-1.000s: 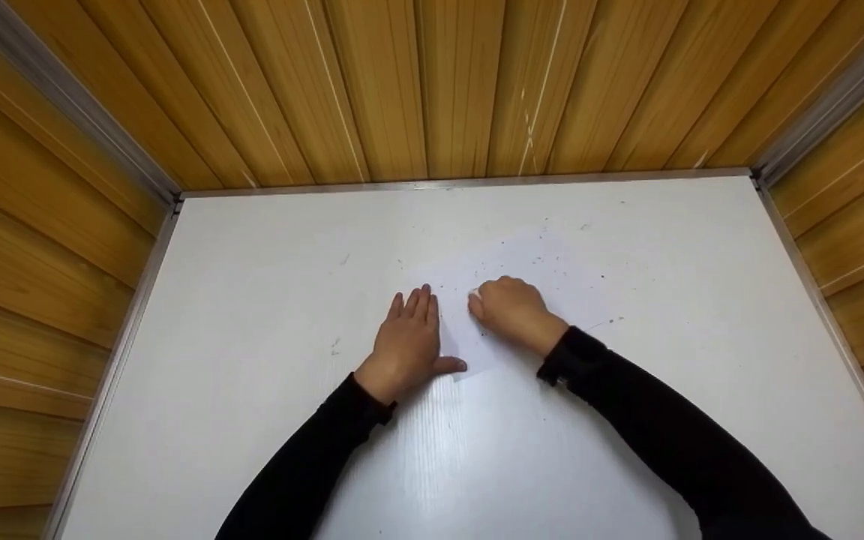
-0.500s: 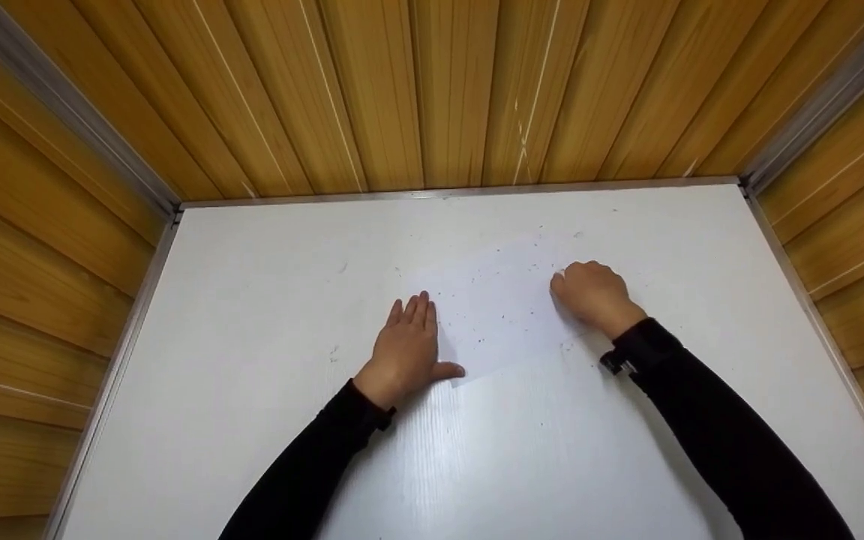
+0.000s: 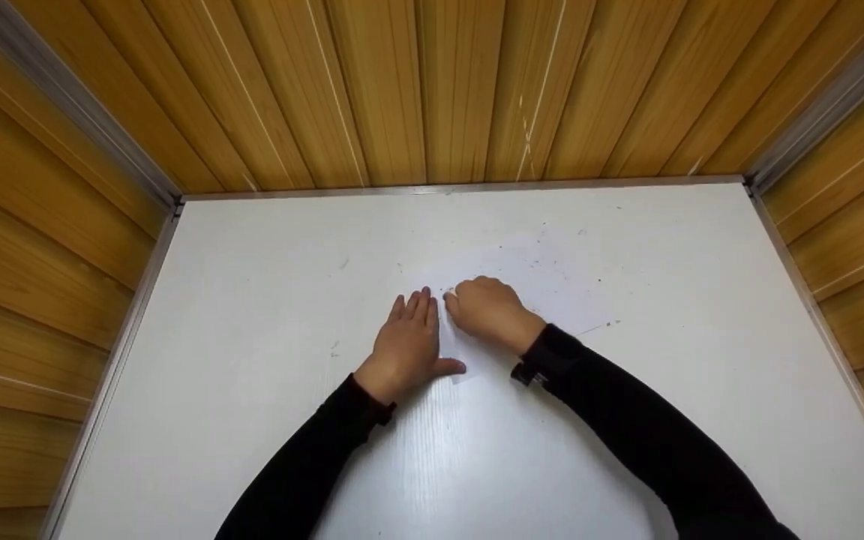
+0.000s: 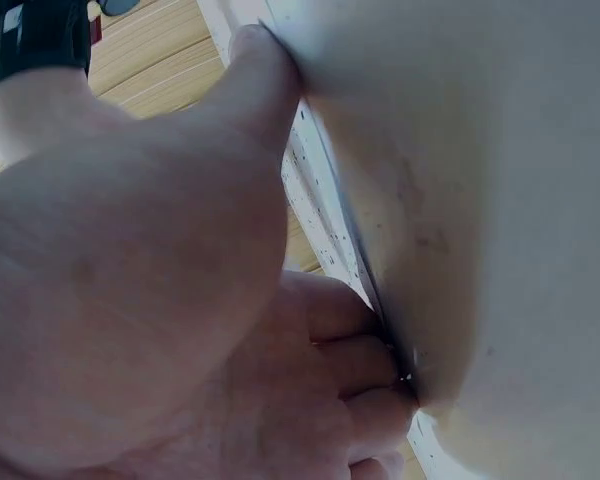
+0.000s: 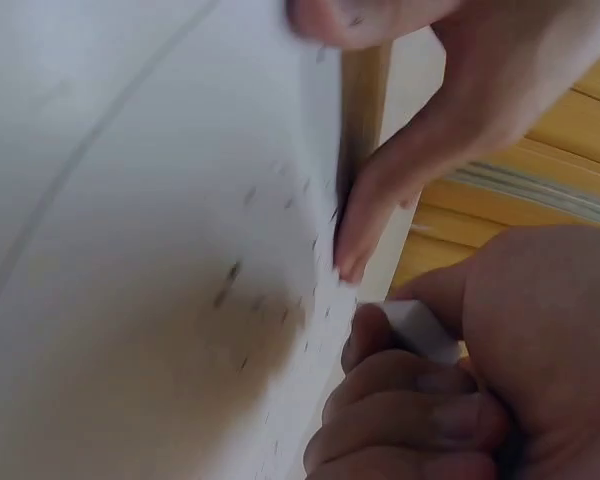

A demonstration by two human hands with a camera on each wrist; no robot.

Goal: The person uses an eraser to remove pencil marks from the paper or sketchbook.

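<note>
A white sheet of paper (image 3: 571, 281) lies slanted on the white table, sprinkled with dark crumbs. My left hand (image 3: 408, 345) rests flat over the sheet's left edge, fingers straight and thumb spread toward its near corner. My right hand (image 3: 492, 313) is curled on the sheet just right of the left fingertips. In the right wrist view it grips a white eraser (image 5: 422, 330) between thumb and fingers, and much of the eraser is hidden in the fist. Dark crumbs (image 5: 228, 284) lie on the paper beside this hand.
The white tabletop (image 3: 252, 300) carries a few smudges and specks around the paper. Wood-patterned panels (image 3: 447, 90) rise at the back and both sides, with metal strips along the table's edges. A dark band (image 3: 533, 367) sits at the right wrist.
The right hand, with the eraser, swept right to the sheet's right side, then came back left, close to the left fingers. The left hand stayed in place.
</note>
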